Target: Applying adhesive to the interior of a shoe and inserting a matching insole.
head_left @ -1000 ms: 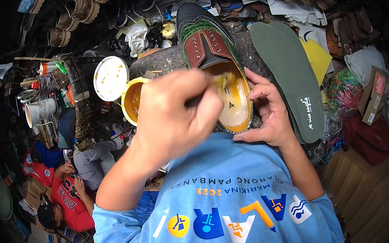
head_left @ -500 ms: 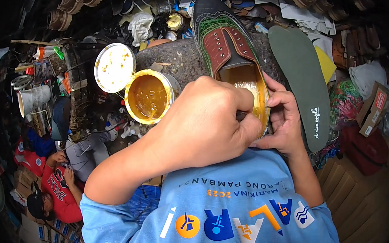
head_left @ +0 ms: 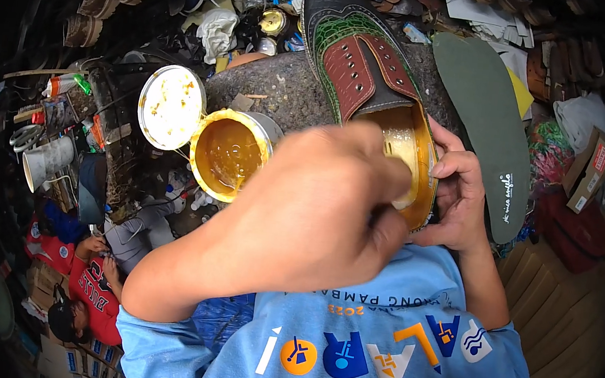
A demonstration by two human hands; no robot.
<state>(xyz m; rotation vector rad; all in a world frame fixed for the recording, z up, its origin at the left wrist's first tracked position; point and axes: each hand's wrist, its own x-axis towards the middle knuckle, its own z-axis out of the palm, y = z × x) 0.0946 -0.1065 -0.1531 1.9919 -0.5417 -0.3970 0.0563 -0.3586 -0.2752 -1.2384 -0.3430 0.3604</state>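
Observation:
A low lace-up shoe [head_left: 350,61] in black, green and brown lies with its toe pointing away from me. Its tan lining is wet and shiny around the opening. My right hand [head_left: 460,197] grips the heel end from the right, thumb and fingers at the rim. My left hand [head_left: 319,201], blurred by motion, is closed with its fingertips over the shoe's opening; whatever it pinches is hidden behind the knuckles. Left of it stands a tub [head_left: 229,154] of amber, glue-like liquid, its rim coated yellow. The stained white lid [head_left: 172,108] leans open beside the tub.
A dark green insole [head_left: 481,119] lies right of the shoe. Beneath sits a rough grey block [head_left: 276,88]. Crumpled white paper [head_left: 217,33], small cans [head_left: 272,21] and scraps crowd the far side. A person in red [head_left: 94,296] is at lower left, a box [head_left: 596,170] at right.
My left hand has shifted slightly toward me over the shoe's opening, and more of the wet lining shows. My right hand keeps its hold on the heel. The whole view has shifted a little.

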